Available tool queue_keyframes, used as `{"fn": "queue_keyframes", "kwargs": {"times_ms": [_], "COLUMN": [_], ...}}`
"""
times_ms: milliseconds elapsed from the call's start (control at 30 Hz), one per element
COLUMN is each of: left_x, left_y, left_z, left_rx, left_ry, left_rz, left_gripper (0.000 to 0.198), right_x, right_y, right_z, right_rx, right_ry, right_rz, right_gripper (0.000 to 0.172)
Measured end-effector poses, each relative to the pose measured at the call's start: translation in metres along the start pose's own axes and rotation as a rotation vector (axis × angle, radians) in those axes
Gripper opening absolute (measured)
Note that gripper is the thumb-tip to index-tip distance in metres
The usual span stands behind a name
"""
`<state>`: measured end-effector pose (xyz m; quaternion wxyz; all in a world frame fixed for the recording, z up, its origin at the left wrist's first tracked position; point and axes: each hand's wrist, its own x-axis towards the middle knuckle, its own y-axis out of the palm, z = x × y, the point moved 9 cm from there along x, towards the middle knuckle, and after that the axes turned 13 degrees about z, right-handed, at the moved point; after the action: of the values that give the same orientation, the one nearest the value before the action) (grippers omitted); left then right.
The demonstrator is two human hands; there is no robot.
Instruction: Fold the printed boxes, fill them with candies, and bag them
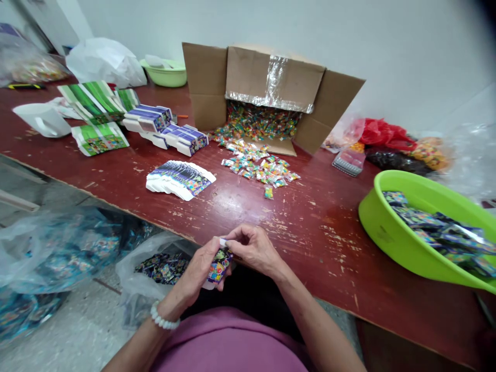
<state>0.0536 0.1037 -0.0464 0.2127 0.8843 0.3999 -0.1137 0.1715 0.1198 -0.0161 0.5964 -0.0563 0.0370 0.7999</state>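
Observation:
In my left hand (202, 264) is a small dark purple printed carton (219, 264), held tilted over the table's front edge with the fingers wrapped round it. My right hand (253, 249) pinches at the white flap on the carton's upper end, thumb and forefinger together. Whether anything is inside the carton I cannot see. Beyond my hands, a fanned pile of flat purple cartons (180, 178) lies on the red table (310, 227). Behind that, small wrapped candies (263, 168) spill from a cardboard box (277, 77) lying open towards me.
A green basin (391, 232) with dark packets stands at the right. Banded purple cartons (182, 137), banded green cartons (101, 139) and a white mug (42, 120) are at the back left. Below the table edge, a plastic bag (129, 294) holds small dark packets.

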Motion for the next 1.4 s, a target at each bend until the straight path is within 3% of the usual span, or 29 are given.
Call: {"fn": "queue_keyframes", "kwargs": {"times_ms": [267,600,767,867,933,1000,1067,1233,1333,1400], "left_x": [0.000,0.000,-0.005,-0.010,-0.016,-0.021,-0.027,-0.040,-0.048,-0.052], "left_y": [-0.009,-0.007,0.001,0.010,0.012,0.013,0.009,-0.043,-0.068,-0.072], "left_z": [-0.002,0.009,0.022,0.026,0.031,0.043,0.056,0.059,0.062,0.065], "left_rx": [0.094,-0.070,-0.211,-0.324,-0.343,-0.330,-0.302,0.060,0.393,0.527], "left_ry": [0.004,-0.004,-0.034,-0.030,-0.040,-0.105,-0.171,-0.144,-0.248,-0.329], "left_rz": [0.072,-0.016,-0.019,0.018,0.026,0.058,0.107,0.118,0.188,0.248], "left_gripper": [0.064,0.070,0.054,0.051,0.049,0.046,0.042,0.043,0.046,0.041], "right_x": [0.000,-0.020,-0.021,-0.004,0.009,0.023,0.040,0.051,0.046,0.042], "right_y": [0.005,0.020,0.018,-0.020,-0.072,-0.114,-0.140,-0.158,-0.158,-0.156], "right_z": [-0.005,0.027,0.026,0.028,0.029,0.022,0.006,-0.015,-0.016,-0.014], "right_rx": [0.160,-0.223,-0.463,-0.566,-0.716,-0.928,-1.054,-1.069,-1.032,-0.999], "right_ry": [0.029,-0.279,-0.311,-0.311,-0.251,-0.113,0.015,0.012,-0.037,-0.078], "right_rz": [-0.052,0.035,0.052,-0.012,-0.274,-0.442,-0.458,-0.444,-0.456,-0.463], "right_gripper": [0.014,0.017,0.016,0.017,0.020,0.039,0.053,0.040,0.032,0.029]}}
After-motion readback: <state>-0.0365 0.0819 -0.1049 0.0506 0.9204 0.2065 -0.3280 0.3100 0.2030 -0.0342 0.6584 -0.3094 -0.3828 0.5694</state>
